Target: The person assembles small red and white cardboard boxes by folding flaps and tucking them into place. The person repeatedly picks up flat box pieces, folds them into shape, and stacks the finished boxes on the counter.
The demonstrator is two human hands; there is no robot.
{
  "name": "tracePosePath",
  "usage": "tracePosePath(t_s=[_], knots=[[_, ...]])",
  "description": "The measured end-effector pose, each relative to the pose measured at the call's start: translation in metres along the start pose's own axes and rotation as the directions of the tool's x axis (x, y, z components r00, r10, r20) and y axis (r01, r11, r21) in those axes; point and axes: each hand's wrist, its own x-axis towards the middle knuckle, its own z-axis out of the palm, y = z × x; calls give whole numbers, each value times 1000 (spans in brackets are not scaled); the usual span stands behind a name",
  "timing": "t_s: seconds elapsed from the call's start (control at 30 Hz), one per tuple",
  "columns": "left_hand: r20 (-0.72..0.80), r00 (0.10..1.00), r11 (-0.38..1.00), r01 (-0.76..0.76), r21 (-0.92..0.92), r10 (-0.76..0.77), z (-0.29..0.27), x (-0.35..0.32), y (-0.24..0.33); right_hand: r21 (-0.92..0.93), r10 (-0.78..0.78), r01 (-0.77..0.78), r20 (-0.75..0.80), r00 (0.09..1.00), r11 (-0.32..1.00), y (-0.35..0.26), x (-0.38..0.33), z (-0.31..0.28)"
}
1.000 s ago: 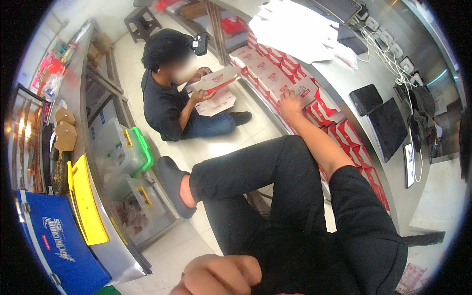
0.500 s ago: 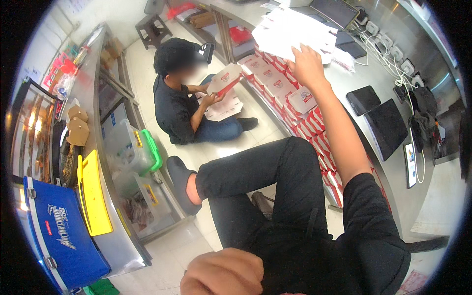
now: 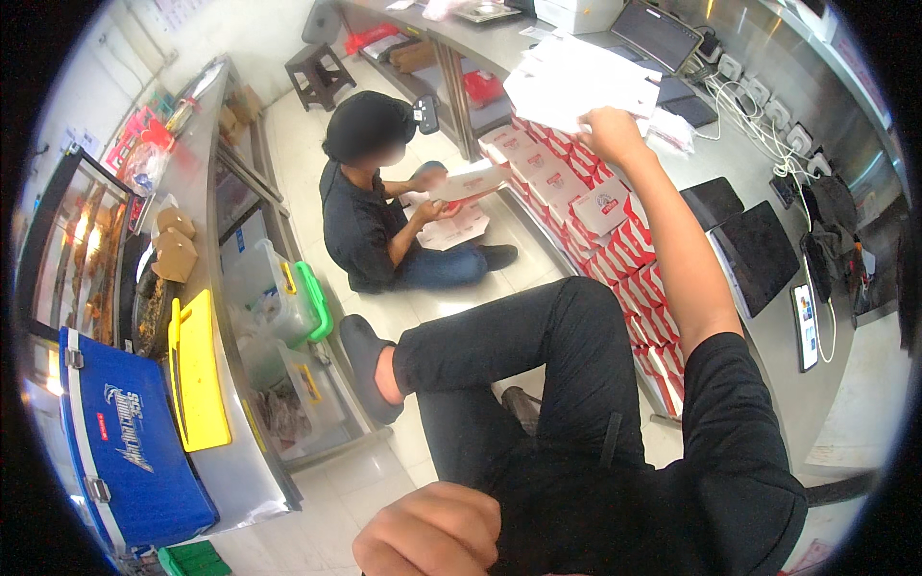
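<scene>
Upper right, my right hand (image 3: 615, 134) reaches out along the steel counter (image 3: 663, 173). Its fingers are curled at the near edge of a pile of flat white cardboard box blanks (image 3: 582, 79), gripping there. My left hand (image 3: 428, 528) is close in at the bottom, in front of my black shirt. Its fingers are folded like a fist, and the palm side is hidden. Below the counter edge, red and white folded boxes (image 3: 605, 206) are stacked in rows, nearest to my right forearm.
A person (image 3: 370, 206) sits on the floor holding a box blank (image 3: 469, 184). The counter carries a laptop (image 3: 656, 36), dark tablets (image 3: 754, 254), a phone (image 3: 804, 324) and white cables (image 3: 768, 130). On the left are a blue cooler box (image 3: 134, 432), yellow board (image 3: 200, 370) and plastic bins (image 3: 279, 298).
My right fingers went from spread on the blanks to curled at their edge. The seated person lowered and tilted the box blank. The whole view shifted slightly.
</scene>
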Motion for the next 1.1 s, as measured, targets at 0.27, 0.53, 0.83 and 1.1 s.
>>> tracePosePath(t_s=[0.27,0.53,0.83,1.1], knots=[[-259,965,999,-34,14,37,33,3,5,-60,-56,57,25,998,997,6,4,2],[-10,997,997,-79,15,79,5,-10,2,-31,-87,84,-113,990,996,5,9,7],[-526,850,972,85,217,44,-6,-70,-6,34,170,-169,-366,915,985,8,6,-18],[-699,702,817,480,320,-139,-43,-91,-25,118,45,94,-824,565,988,-60,-65,-113]])
